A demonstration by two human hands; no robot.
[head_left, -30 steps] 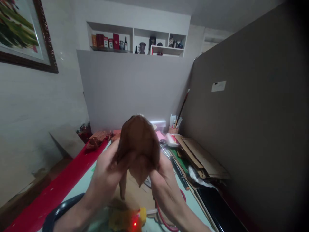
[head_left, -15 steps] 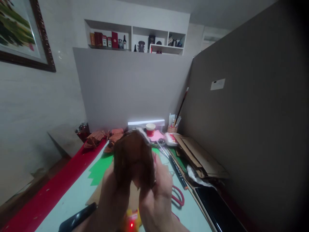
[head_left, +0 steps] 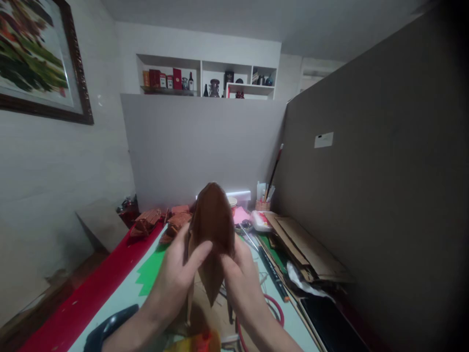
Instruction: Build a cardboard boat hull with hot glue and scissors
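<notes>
A folded brown cardboard piece (head_left: 213, 220), rounded at the top and pointed at the bottom, stands upright in the air in front of me. My left hand (head_left: 175, 278) grips its left side, thumb across the front. My right hand (head_left: 240, 283) pinches its right side, thumb pressed on the front near the middle. Both hands are closed on it above the pale green mat (head_left: 124, 298).
Red-handled scissors (head_left: 273, 313) lie under my right wrist. Flat cardboard sheets (head_left: 304, 239) and a dark tablet (head_left: 330, 327) lie along the right partition. A green paper shape (head_left: 150, 271), brown cardboard models (head_left: 146, 220), a pen cup (head_left: 263, 204) and a black object (head_left: 110, 325) surround the mat.
The cardboard piece rose again after dipping and now shows a narrower, edge-on face. Both thumbs have shifted onto its front. The view has tilted slightly.
</notes>
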